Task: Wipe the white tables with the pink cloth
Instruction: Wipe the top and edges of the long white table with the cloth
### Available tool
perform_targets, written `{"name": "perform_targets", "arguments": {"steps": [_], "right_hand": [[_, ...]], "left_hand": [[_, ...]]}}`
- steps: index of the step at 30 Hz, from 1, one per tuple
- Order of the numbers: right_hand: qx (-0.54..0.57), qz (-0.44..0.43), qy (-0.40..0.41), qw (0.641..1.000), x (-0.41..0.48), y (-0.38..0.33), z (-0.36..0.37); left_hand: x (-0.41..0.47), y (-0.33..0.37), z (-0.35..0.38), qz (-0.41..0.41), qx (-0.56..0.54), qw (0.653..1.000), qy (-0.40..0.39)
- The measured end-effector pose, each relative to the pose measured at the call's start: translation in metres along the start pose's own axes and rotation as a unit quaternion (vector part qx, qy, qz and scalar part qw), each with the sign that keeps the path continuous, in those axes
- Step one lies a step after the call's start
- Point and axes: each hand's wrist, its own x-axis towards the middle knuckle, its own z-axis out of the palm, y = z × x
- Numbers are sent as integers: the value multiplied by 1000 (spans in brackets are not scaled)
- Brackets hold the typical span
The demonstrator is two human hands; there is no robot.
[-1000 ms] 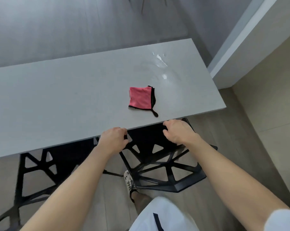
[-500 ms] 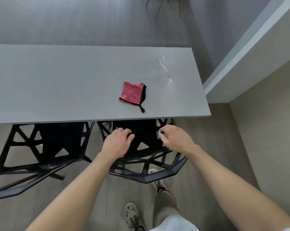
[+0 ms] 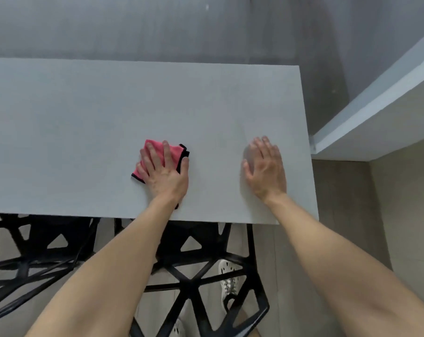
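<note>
Here, left hand presses flat on pink cloth; right hand open on white table.

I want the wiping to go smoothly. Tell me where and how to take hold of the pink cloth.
The pink cloth lies folded flat on the white table, so pinching an edge would probably bunch it. Better to press down from above with a spread palm over its middle, as the left hand does, coming from the near edge. The right hand lies flat on the table, apart from the cloth.
</note>
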Motion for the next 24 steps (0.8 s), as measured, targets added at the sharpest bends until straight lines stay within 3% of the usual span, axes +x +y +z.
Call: {"name": "perform_targets", "arguments": {"steps": [4, 9, 16, 22, 24], "right_hand": [[5, 65, 8, 998, 45, 22, 10], [1, 59, 5, 998, 39, 20, 12], [-10, 61, 18, 998, 40, 20, 12], [-14, 59, 22, 998, 40, 18, 11], [-18, 58, 20, 998, 40, 17, 12]], "left_hand": [[0, 3, 12, -20, 29, 999, 39], [12, 8, 1, 2, 16, 1000, 25], [138, 93, -24, 116, 1, 993, -4], [-3, 53, -13, 330, 50, 942, -29], [5, 37, -14, 371, 67, 926, -35]]}}
